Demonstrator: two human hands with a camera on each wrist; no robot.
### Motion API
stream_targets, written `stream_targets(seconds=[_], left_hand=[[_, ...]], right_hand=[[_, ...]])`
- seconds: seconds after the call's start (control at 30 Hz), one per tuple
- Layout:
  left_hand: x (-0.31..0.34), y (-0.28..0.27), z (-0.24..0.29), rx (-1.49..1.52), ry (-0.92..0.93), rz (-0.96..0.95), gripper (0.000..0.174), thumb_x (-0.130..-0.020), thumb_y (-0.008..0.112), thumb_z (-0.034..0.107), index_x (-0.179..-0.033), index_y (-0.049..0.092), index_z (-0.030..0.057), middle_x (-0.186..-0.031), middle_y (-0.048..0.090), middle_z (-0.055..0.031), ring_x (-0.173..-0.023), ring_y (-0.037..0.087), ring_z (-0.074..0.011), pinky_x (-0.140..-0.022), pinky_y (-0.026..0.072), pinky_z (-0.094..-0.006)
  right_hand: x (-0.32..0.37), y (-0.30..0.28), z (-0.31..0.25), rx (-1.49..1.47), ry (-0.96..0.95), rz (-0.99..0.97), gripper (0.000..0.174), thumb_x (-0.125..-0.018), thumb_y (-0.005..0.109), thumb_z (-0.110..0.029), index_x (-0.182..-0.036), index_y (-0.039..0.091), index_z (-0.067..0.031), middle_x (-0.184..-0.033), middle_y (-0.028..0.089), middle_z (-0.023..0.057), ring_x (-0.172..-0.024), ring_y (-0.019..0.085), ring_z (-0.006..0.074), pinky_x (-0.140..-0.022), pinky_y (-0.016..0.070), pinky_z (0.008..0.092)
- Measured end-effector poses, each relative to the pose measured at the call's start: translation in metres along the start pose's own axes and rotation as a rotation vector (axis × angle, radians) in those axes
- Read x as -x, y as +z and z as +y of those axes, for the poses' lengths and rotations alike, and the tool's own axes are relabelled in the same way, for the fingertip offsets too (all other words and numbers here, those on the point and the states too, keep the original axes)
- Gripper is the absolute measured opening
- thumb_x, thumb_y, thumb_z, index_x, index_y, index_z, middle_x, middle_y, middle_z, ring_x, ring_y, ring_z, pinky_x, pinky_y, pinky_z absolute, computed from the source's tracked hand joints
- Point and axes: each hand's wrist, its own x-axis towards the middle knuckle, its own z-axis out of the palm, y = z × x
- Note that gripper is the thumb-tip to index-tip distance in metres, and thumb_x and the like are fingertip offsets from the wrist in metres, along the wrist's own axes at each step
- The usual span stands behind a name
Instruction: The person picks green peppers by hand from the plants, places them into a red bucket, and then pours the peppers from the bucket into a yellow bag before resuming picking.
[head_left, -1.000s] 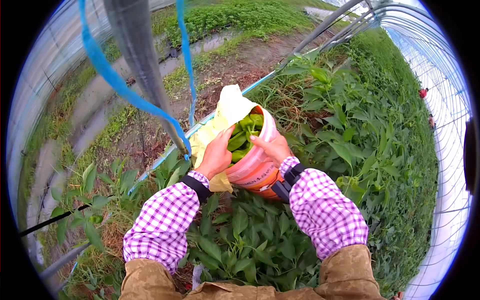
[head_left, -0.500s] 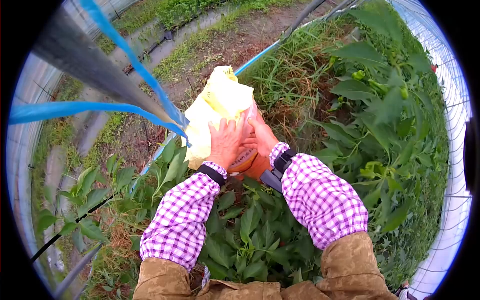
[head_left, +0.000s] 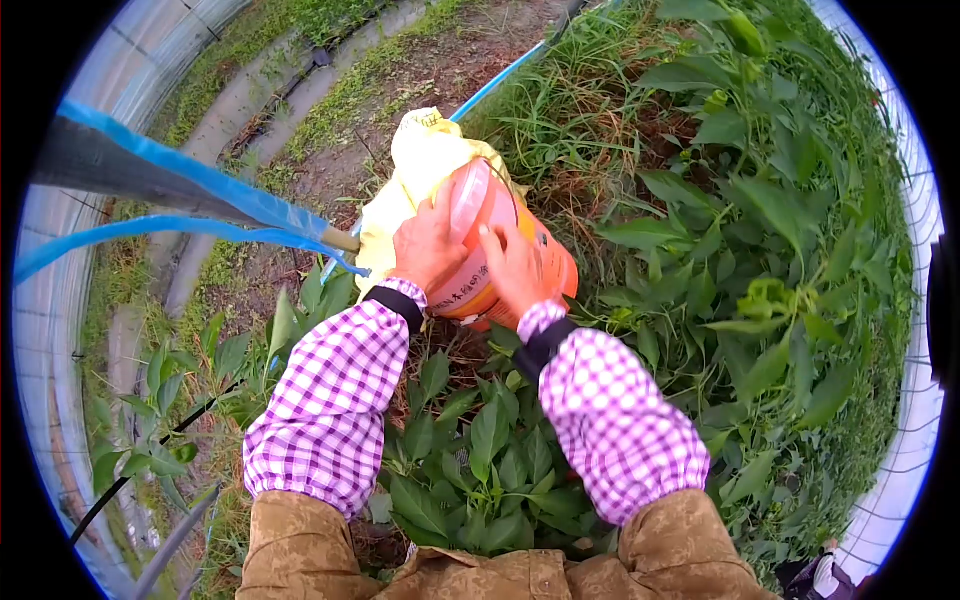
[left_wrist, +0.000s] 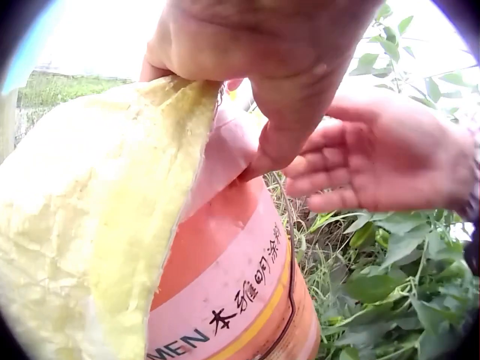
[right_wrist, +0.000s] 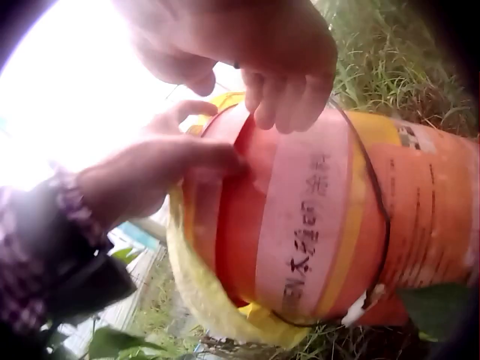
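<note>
An orange and pink paint bucket [head_left: 556,265] with a wire handle lies tipped, its mouth inside a yellow woven sack [head_left: 425,150]. My left hand [head_left: 428,245] grips the sack's edge together with the bucket rim, thumb pressed on the outer wall. In the left wrist view the sack [left_wrist: 90,217] drapes over the bucket's mouth, hiding what is inside. My right hand [head_left: 513,268] is at the bucket's side near the rim. Its fingers [left_wrist: 330,161] are nearly straight in the left wrist view, with nothing held.
Leafy pepper plants [head_left: 490,450] grow in front of my body and along the right. A grey pole [head_left: 150,175] with blue straps [head_left: 200,232] slants in from the left, close to the sack. Grass [head_left: 560,110] grows behind the bucket, beside a blue pipe [head_left: 500,85].
The bucket, upright with green peppers showing a second ago, has tipped over into the sack, and the peppers are out of sight. The right hand has moved along the bucket's side.
</note>
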Motion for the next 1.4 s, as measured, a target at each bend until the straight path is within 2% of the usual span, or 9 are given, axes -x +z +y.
stream_targets(seconds=[0.07,0.13,0.2,0.3,0.53,0.7,0.77,0.9,1.4], left_hand=[[-0.005,-0.005,0.003,-0.023,-0.022,-0.011,0.083,-0.059,0.072,0.018,-0.133,0.034,0.0153,-0.104,0.060,-0.0202,-0.091,0.060,-0.0392,-0.076,0.0494,-0.0444],[-0.007,-0.012,0.012,-0.010,-0.011,-0.015,0.082,-0.057,0.072,0.016,-0.131,0.035,0.0137,-0.102,0.061,-0.0201,-0.091,0.060,-0.0395,-0.077,0.0491,-0.0443],[-0.006,-0.013,0.014,-0.016,0.019,0.000,0.083,-0.059,0.075,0.019,-0.131,0.034,0.0146,-0.101,0.061,-0.0204,-0.088,0.061,-0.0399,-0.076,0.0483,-0.0457],[-0.004,-0.024,0.020,0.001,-0.003,-0.012,0.078,-0.058,0.073,0.017,-0.126,0.036,0.0110,-0.097,0.062,-0.0202,-0.088,0.061,-0.0389,-0.075,0.0492,-0.0442],[0.002,-0.024,0.014,0.030,0.057,0.028,0.078,-0.058,0.070,0.016,-0.128,0.036,0.0061,-0.085,0.064,-0.0212,-0.078,0.064,-0.0367,-0.071,0.0517,-0.0399],[0.011,-0.039,0.004,0.159,0.070,0.154,0.077,-0.059,0.072,0.013,-0.128,0.038,0.0018,-0.098,0.063,-0.0221,-0.088,0.066,-0.0280,-0.078,0.0525,-0.0350],[0.011,-0.063,-0.003,0.285,0.000,0.160,0.072,-0.062,0.070,0.009,-0.126,0.039,-0.0025,-0.104,0.062,-0.0199,-0.089,0.064,-0.0238,-0.079,0.0524,-0.0320],[0.029,-0.099,-0.004,0.702,-0.170,0.136,0.071,-0.063,0.069,0.004,-0.127,0.039,-0.0077,-0.110,0.058,-0.0161,-0.091,0.061,-0.0221,-0.081,0.0516,-0.0318],[0.079,-0.106,-0.005,0.700,-0.070,0.180,0.083,-0.065,0.073,0.015,-0.134,0.032,-0.0035,-0.120,0.054,-0.0145,-0.109,0.055,-0.0211,-0.094,0.0455,-0.0322]], right_hand=[[0.059,0.020,0.048,-0.153,0.360,-0.354,0.032,-0.092,0.045,-0.025,-0.085,0.058,0.0033,-0.069,0.062,0.0200,-0.062,0.059,0.0366,-0.060,0.0475,0.0447],[0.118,0.028,0.047,-0.552,1.108,-0.720,0.026,-0.094,0.042,-0.017,-0.093,0.056,0.0057,-0.076,0.063,0.0148,-0.074,0.063,0.0293,-0.073,0.0543,0.0419],[0.166,0.074,0.125,-0.975,1.548,-0.486,0.035,-0.096,0.040,-0.024,-0.111,0.047,0.0069,-0.102,0.061,0.0177,-0.094,0.061,0.0275,-0.085,0.0514,0.0429],[0.171,0.107,0.150,-1.224,1.642,0.018,0.041,-0.097,0.040,-0.030,-0.122,0.039,0.0032,-0.121,0.051,0.0151,-0.108,0.053,0.0253,-0.090,0.0480,0.0448],[0.142,0.155,0.161,-1.988,1.419,0.688,0.032,-0.094,0.044,-0.030,-0.116,0.048,-0.0084,-0.119,0.056,0.0106,-0.097,0.055,0.0293,-0.093,0.0410,0.0502],[0.140,0.139,0.202,-2.274,1.510,0.536,0.025,-0.083,0.057,-0.027,-0.088,0.061,-0.0031,-0.093,0.064,0.0116,-0.088,0.057,0.0276,-0.081,0.0452,0.0429],[0.145,0.120,0.198,-2.361,1.159,0.401,0.022,-0.085,0.056,-0.025,-0.089,0.060,-0.0037,-0.092,0.064,0.0121,-0.082,0.058,0.0264,-0.077,0.0495,0.0374],[0.086,0.119,0.212,-2.134,0.879,0.013,0.020,-0.088,0.057,-0.017,-0.100,0.059,-0.0009,-0.091,0.065,0.0104,-0.077,0.062,0.0205,-0.071,0.0532,0.0349],[0.128,0.118,0.228,-1.697,1.176,0.307,0.020,-0.088,0.057,-0.017,-0.100,0.059,-0.0012,-0.091,0.065,0.0094,-0.077,0.062,0.0189,-0.071,0.0528,0.0333]])
